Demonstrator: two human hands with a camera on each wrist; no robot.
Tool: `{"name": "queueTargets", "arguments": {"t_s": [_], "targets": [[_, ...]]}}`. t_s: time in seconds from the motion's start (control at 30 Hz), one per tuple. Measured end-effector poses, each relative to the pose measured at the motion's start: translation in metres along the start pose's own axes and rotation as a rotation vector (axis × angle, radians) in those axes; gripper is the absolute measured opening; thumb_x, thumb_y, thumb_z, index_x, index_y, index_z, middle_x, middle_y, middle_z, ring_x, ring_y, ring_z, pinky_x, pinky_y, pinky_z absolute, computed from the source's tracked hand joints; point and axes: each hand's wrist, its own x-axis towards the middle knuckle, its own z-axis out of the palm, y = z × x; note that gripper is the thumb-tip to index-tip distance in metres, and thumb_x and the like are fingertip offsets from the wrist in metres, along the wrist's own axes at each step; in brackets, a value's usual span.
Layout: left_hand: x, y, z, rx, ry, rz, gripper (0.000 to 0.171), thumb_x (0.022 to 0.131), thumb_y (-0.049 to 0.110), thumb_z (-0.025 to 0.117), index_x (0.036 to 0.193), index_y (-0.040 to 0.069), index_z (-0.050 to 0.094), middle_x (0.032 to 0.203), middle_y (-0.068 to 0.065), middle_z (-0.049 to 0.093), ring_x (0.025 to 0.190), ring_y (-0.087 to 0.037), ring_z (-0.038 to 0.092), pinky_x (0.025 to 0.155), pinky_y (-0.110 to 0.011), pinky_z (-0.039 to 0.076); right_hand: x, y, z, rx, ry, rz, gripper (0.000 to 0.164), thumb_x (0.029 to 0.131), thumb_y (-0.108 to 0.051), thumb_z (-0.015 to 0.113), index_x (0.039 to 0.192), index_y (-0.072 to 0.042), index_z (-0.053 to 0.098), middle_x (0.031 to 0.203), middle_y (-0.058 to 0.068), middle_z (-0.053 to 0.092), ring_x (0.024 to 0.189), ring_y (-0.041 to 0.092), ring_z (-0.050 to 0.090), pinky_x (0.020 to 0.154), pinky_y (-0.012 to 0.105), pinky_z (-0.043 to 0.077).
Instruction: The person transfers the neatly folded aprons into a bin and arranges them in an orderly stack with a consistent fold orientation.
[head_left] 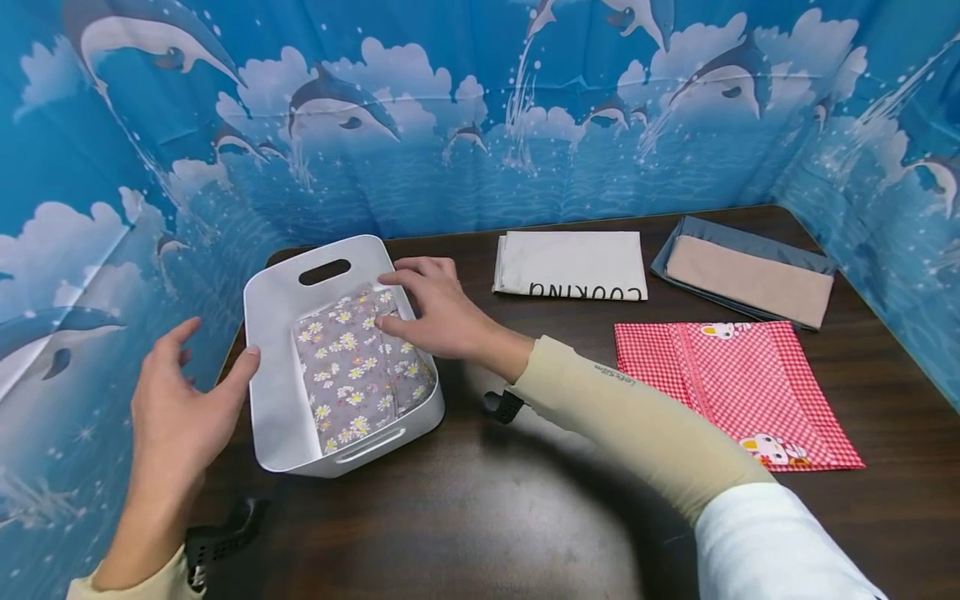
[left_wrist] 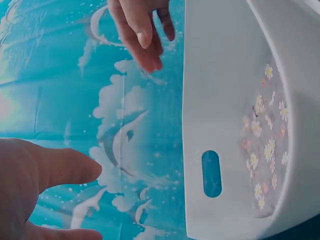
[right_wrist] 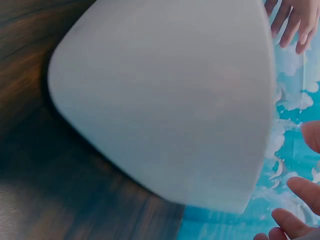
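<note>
A white plastic basket with slotted handles stands at the left of the table. Inside it lies a folded grey cloth with daisies. My right hand hovers over the basket's right rim, fingers spread and loosely bent, with nothing between them. To the basket's left my left hand is raised, thumb and fingers apart, also holding nothing. In the left wrist view the left thumb stands apart from the basket wall. The right wrist view shows the outer side of the basket, with the right fingers beyond its rim.
On the dark table lie a folded white cloth with lettering, a folded blue-grey and beige cloth and a red checked cloth with rabbit prints. A dolphin-print curtain hangs around the back and sides.
</note>
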Motion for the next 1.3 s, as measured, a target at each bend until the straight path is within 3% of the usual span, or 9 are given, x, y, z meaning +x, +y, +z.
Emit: {"name": "queueTargets", "arguments": {"t_s": [0.13, 0.37, 0.6, 0.87, 1.03, 1.3], "targets": [[-0.004, 0.004, 0.004, -0.008, -0.039, 0.030, 0.083, 0.106, 0.037, 0.063, 0.172, 0.009, 0.021, 0.175, -0.026, 0.024, 0.155, -0.053, 0.035, 0.116, -0.075, 0.038, -0.004, 0.012, -0.003, -0.004, 0.050, 0.031, 0.055, 0.102, -0.032, 0.071, 0.153, -0.013, 0.060, 0.167, 0.010, 0.044, 0.155, 0.031, 0.027, 0.124, 0.051, 0.037], [-0.015, 0.010, 0.021, 0.002, -0.076, 0.200, 0.079, 0.104, 0.029, 0.069, 0.167, 0.001, 0.032, 0.164, -0.033, 0.038, 0.139, -0.053, 0.047, 0.106, -0.071, 0.045, -0.014, 0.032, -0.015, -0.015, 0.090, 0.070, 0.052, 0.102, -0.029, 0.071, 0.150, -0.012, 0.062, 0.162, 0.010, 0.049, 0.152, 0.033, 0.032, 0.123, 0.051, 0.037], [-0.033, 0.029, 0.035, -0.007, -0.086, 0.363, 0.075, 0.098, 0.026, 0.075, 0.161, 0.002, 0.043, 0.171, -0.029, 0.031, 0.156, -0.054, 0.029, 0.119, -0.080, 0.026, -0.025, 0.059, -0.033, -0.045, 0.125, 0.134, 0.052, 0.102, -0.028, 0.071, 0.150, -0.012, 0.061, 0.161, 0.010, 0.050, 0.150, 0.033, 0.033, 0.122, 0.053, 0.038], [-0.059, 0.053, 0.062, -0.119, -0.085, 0.617, 0.068, 0.093, 0.017, 0.080, 0.155, 0.004, 0.053, 0.168, -0.023, 0.040, 0.155, -0.046, 0.035, 0.119, -0.073, 0.032, -0.046, 0.089, -0.055, -0.080, 0.151, 0.205, 0.053, 0.103, -0.028, 0.071, 0.152, -0.011, 0.059, 0.162, 0.012, 0.048, 0.152, 0.035, 0.031, 0.122, 0.057, 0.037], [-0.072, 0.062, 0.083, -0.160, -0.116, 0.705, 0.063, 0.094, 0.015, 0.079, 0.152, 0.008, 0.057, 0.167, -0.017, 0.043, 0.154, -0.042, 0.040, 0.119, -0.068, 0.037, -0.066, 0.106, -0.067, -0.094, 0.159, 0.245, 0.054, 0.103, -0.025, 0.071, 0.152, -0.009, 0.059, 0.162, 0.014, 0.047, 0.152, 0.036, 0.031, 0.122, 0.059, 0.035], [-0.090, 0.073, 0.112, -0.126, -0.152, 0.843, 0.060, 0.093, 0.018, 0.083, 0.148, 0.007, 0.062, 0.164, -0.018, 0.049, 0.148, -0.044, 0.050, 0.114, -0.069, 0.043, -0.104, 0.130, -0.081, -0.179, 0.179, 0.275, 0.054, 0.102, -0.023, 0.071, 0.152, -0.007, 0.058, 0.161, 0.019, 0.048, 0.151, 0.041, 0.032, 0.119, 0.064, 0.037]]}}
